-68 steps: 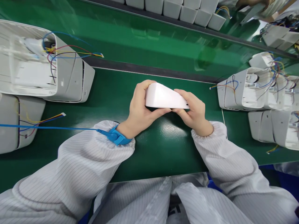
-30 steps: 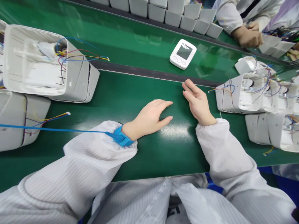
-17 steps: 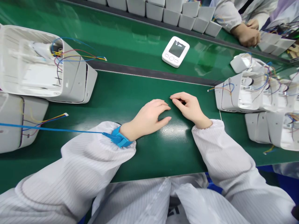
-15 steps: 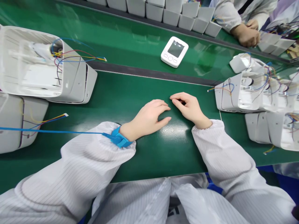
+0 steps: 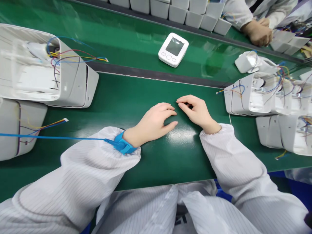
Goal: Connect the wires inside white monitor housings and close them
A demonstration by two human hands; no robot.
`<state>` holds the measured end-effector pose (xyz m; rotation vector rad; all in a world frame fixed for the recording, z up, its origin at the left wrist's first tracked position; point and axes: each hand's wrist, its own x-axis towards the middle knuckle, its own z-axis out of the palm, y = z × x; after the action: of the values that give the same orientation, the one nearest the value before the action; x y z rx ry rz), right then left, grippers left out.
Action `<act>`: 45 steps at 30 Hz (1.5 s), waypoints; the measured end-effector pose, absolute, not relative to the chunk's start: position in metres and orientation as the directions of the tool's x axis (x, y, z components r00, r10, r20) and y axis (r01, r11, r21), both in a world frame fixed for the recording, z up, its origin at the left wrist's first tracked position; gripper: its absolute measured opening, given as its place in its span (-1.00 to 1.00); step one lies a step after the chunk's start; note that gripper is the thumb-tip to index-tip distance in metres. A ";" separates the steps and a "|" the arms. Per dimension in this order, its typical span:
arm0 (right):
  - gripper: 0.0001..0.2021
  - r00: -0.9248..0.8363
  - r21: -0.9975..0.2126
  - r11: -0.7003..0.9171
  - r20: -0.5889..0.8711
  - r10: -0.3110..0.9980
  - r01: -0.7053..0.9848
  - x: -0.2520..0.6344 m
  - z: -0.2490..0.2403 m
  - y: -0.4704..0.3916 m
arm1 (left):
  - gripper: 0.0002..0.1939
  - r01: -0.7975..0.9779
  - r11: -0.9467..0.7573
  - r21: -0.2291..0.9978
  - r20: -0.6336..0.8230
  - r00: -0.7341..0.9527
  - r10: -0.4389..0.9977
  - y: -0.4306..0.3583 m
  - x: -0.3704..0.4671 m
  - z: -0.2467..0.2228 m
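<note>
My left hand (image 5: pixel 153 124) rests palm down on the green worktop (image 5: pixel 158 165), open, its thumb apart from the loosely bent fingers. Nothing is in it. Close by on the right lies my right hand (image 5: pixel 196 110), fingers curled and thumb tip meeting the forefinger; the gap inside the curl shows nothing held. The two hands are apart. A blue wrist strap (image 5: pixel 122 143) circles my left wrist, its cord running off to the left. Beyond the hands, a white device with a grey screen and buttons (image 5: pixel 173 50) lies on the green strip behind the dark rail.
Large white housings (image 5: pixel 73 78) with loose wires stand at the left. More wired housings (image 5: pixel 237 99) fill the right side. Several pale boxes (image 5: pixel 159 9) line the far rail. At the back right are a co-worker's hands (image 5: pixel 259 32).
The white device has shifted left along the green strip. My hands keep their pose; the whole view has moved slightly.
</note>
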<state>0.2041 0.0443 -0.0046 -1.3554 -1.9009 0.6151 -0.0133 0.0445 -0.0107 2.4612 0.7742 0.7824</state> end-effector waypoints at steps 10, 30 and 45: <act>-0.86 -0.198 -0.728 0.340 0.277 0.940 0.595 0.204 -0.006 0.046 | -0.68 0.369 -0.750 0.549 0.386 0.684 0.619 0.045 -0.014 -0.011; -0.82 -0.176 -0.649 0.288 0.233 0.956 0.704 0.192 -0.007 0.057 | -0.70 -0.052 -0.935 0.351 0.445 0.888 0.118 -0.045 0.058 -0.006; -0.81 -0.179 -0.657 0.265 0.197 0.964 0.705 0.191 -0.009 0.060 | -0.78 -0.308 -0.777 0.550 0.211 0.951 -0.227 -0.120 0.149 -0.028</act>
<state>0.1914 0.0603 -0.0093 -1.5038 -1.9560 0.5723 0.1495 -0.1199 -0.0279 2.4925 -0.3771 0.1767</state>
